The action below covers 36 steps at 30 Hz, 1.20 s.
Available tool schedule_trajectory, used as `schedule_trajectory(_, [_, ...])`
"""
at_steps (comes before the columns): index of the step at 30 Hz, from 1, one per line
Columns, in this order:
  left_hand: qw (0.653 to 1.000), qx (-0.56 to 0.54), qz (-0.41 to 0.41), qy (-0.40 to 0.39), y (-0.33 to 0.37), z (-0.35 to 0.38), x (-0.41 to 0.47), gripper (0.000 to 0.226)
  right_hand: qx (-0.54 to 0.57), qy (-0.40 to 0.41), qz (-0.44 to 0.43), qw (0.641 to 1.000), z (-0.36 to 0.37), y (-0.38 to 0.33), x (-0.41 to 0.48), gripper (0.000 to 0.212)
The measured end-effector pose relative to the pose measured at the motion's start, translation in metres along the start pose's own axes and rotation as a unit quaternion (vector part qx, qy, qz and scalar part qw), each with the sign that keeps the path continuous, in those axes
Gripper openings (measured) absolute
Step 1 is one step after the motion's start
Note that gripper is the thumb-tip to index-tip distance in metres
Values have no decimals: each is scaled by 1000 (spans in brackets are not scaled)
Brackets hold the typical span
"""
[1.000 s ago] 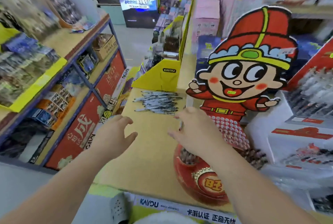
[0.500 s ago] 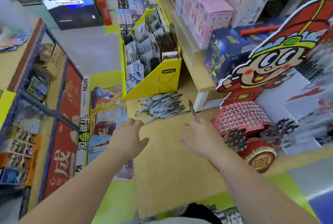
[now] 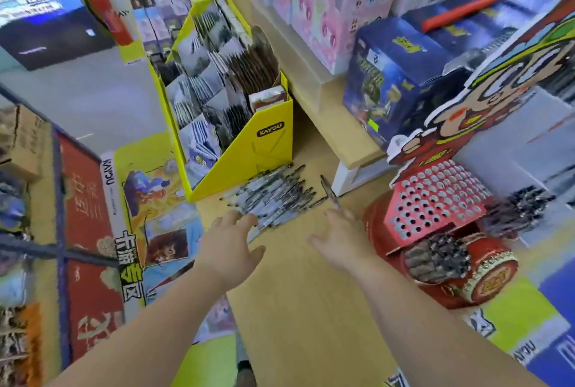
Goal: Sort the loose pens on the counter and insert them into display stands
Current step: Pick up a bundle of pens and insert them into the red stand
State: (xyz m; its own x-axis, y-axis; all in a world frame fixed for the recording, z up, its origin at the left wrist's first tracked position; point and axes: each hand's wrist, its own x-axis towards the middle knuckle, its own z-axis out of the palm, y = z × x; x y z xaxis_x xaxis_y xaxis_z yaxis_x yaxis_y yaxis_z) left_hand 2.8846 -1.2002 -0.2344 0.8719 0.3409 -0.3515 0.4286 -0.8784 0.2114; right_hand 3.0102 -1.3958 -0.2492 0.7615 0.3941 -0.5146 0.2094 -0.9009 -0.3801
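Note:
A pile of loose black-and-white pens (image 3: 273, 193) lies on the wooden counter (image 3: 298, 299) against a yellow card box. My left hand (image 3: 230, 246) is open, its fingertips at the near edge of the pile. My right hand (image 3: 340, 237) holds a single pen (image 3: 328, 190) that points away from me. To the right stands a red display stand (image 3: 435, 203) with a slanted panel of many holes, under a cartoon-figure cutout (image 3: 497, 82). Bundles of pens (image 3: 435, 256) fill the stand's lower red drum.
A yellow KAYOU box (image 3: 264, 144) of card packs stands behind the pile. Pink and blue boxes (image 3: 389, 75) sit on a raised shelf at the right. The counter drops off at the left to an aisle and lower shelves (image 3: 46, 231).
The view has swung left and closer to the counter. My left hand has reached forward to the pen pile. My right hand still carries the single pen.

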Motion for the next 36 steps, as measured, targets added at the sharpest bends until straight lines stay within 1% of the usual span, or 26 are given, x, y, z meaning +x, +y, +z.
schedule_trajectory(3, [999, 10, 26, 15, -20, 5, 48, 62, 24, 16, 42, 999, 12, -4, 26, 73])
schedule_trajectory(6, [998, 0, 55, -4, -34, 13, 88, 66, 47, 32, 95, 994, 23, -6, 46, 76])
schedule_trajectory(8, [996, -16, 82, -18, -41, 19, 107, 66, 52, 29, 125, 990, 30, -7, 55, 79])
schedule_trajectory(11, [992, -17, 124, -19, -46, 23, 127, 65, 32, 22, 132, 991, 38, -11, 65, 82])
schedule_trajectory(14, [985, 3, 171, 0, -42, 22, 143, 68, 35, 43, 156, 986, 42, -13, 69, 87])
schedule_trajectory(16, [982, 20, 189, 0, -36, 22, 153, 67, 41, 70, 154, 985, 46, -13, 69, 82])
schedule_trajectory(19, [980, 44, 193, -7, -28, 25, 163, 67, 92, 106, 148, 979, 58, -15, 60, 67])
schedule_trajectory(22, [979, 46, 201, -6, -27, 29, 161, 67, 125, 123, 141, 974, 78, -16, 45, 53])
schedule_trajectory(24, [977, 34, 209, 14, -30, 35, 157, 64, 154, 135, 142, 968, 90, -18, 36, 42])
schedule_trajectory(27, [975, 44, 219, 21, -37, 39, 150, 59, 201, 143, 153, 957, 99, -26, 32, 33])
schedule_trajectory(29, [975, 15, 220, 25, -41, 40, 144, 53, 221, 151, 161, 950, 99, -34, 35, 36])
schedule_trajectory(32, [979, -40, 200, 28, -43, 40, 136, 46, 255, 180, 181, 933, 94, -47, 49, 53])
schedule_trajectory(33, [978, -52, 199, 31, -43, 40, 134, 41, 264, 191, 187, 927, 93, -51, 54, 58])
schedule_trajectory(36, [975, -80, 202, 38, -38, 39, 133, 16, 278, 222, 214, 910, 95, -60, 68, 77])
